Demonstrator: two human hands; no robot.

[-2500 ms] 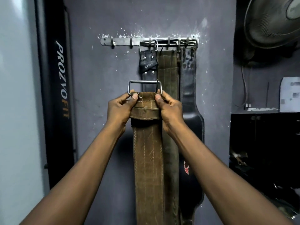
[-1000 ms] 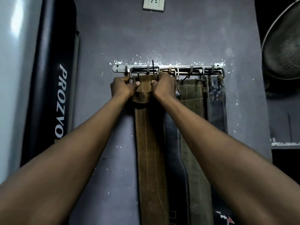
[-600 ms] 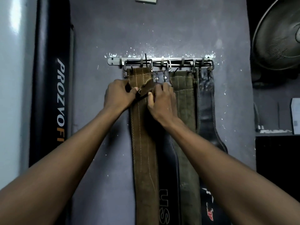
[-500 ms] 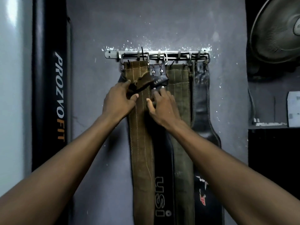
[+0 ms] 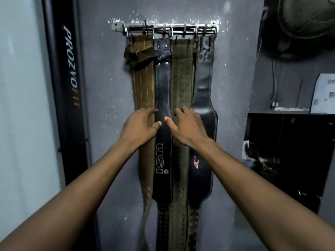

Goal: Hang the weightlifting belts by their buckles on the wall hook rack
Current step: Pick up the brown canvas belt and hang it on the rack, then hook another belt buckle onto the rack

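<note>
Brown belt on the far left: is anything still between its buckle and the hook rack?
Nothing visible. The brown belt already hangs from the hook rack by its buckle, beside the black belt. The left hand and right hand are open in front of the belts, gripping nothing.
</note>
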